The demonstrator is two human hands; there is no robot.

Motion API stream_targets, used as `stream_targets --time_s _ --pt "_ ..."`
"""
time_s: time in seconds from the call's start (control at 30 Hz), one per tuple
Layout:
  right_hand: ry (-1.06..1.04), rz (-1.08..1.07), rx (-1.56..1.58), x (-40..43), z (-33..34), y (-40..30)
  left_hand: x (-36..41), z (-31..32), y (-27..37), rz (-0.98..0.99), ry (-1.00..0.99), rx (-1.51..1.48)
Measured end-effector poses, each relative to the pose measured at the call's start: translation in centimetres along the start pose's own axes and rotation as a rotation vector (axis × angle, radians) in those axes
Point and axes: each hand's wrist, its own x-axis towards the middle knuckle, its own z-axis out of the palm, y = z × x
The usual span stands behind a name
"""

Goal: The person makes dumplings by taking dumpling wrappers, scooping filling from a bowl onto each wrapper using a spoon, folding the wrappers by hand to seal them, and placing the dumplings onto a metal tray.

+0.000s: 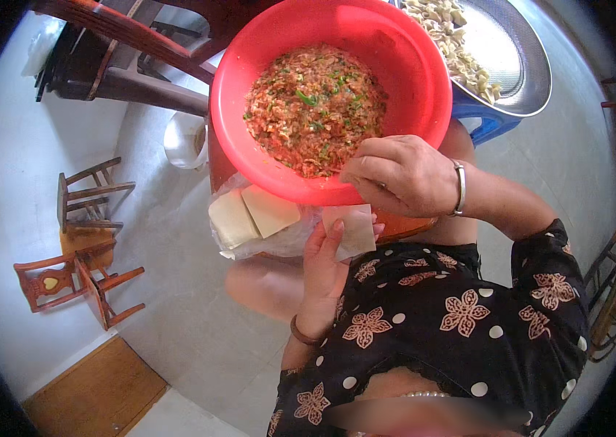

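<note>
A square dough wrapper (352, 234) lies across the fingers of my left hand (325, 257), with the thumb pressing on its left edge. My right hand (403, 173) is over the near right rim of a red plastic basin (231, 131). Its fingers are curled around what looks like a thin utensil, mostly hidden, whose tip meets the filling. Minced filling with chopped green bits (313, 109) covers the basin's bottom. Two stacks of square wrappers (270, 210) sit on a clear plastic bag (286, 243) left of my left hand.
A round perforated metal tray (526, 82) at the upper right carries folded dumplings (463, 57) and rests on a blue plastic stool (491, 127). Under the basin is a wooden surface (403, 225). Wooden chairs (81, 273) stand at the left, near a white bowl-like container (183, 139).
</note>
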Motion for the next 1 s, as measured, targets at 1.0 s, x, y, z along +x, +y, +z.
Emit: stream_targets --time_s 1.0 --pt "0.252 0.135 0.457 -4.7 -4.2 -3.7 -2.3 3.5 5.5 0.098 -0.094 -0.231"
